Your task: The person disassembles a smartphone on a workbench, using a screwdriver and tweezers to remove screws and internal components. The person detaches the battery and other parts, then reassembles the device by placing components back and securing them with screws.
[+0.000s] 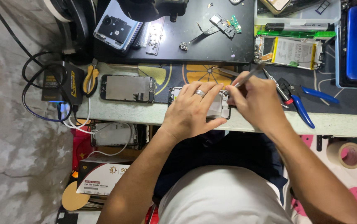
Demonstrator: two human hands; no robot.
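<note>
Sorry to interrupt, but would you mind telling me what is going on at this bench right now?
A person is working on an opened phone lying at the front edge of the workbench. The left hand, with a ring on one finger, lies over the phone and steadies it. The right hand holds a thin metal tool with its lower end down at the phone's right end. Another opened phone lies to the left, and blue-handled pliers lie to the right.

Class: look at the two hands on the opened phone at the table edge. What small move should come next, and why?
Probably ease the thin tool a little further along the opened phone. The right hand holds its tip at the phone's end, while the left hand lies flat over the body, steadying it.
</note>
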